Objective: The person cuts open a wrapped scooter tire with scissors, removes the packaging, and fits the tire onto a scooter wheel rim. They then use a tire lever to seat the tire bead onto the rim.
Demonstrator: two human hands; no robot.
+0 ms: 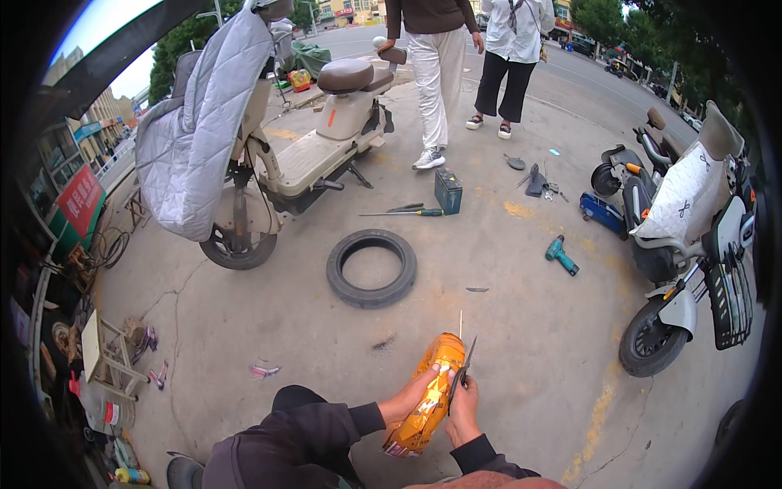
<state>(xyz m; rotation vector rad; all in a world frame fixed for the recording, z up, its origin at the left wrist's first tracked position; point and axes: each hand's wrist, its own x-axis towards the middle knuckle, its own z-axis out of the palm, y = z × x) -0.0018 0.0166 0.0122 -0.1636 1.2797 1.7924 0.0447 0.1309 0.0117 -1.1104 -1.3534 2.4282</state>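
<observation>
My left hand (405,397) grips the side of a tire wrapped in shiny orange film (425,412), held upright and seen nearly edge-on in front of me. My right hand (463,414) is closed round a pair of dark scissors (461,376), whose blades point up along the right side of the wrapping. A thin pale strip (461,324) sticks up just beyond the wrapped tire's top. The far side of the wrapped tire is hidden. On the ground ahead lies a bare black tire (334,271).
A beige scooter (314,167) with a grey quilted cover stands far left, another scooter (652,314) right. Between them lie a battery (447,192), a screwdriver (419,213) and a teal drill (561,256). Two people (436,77) stand beyond. A small stool (110,359) is left.
</observation>
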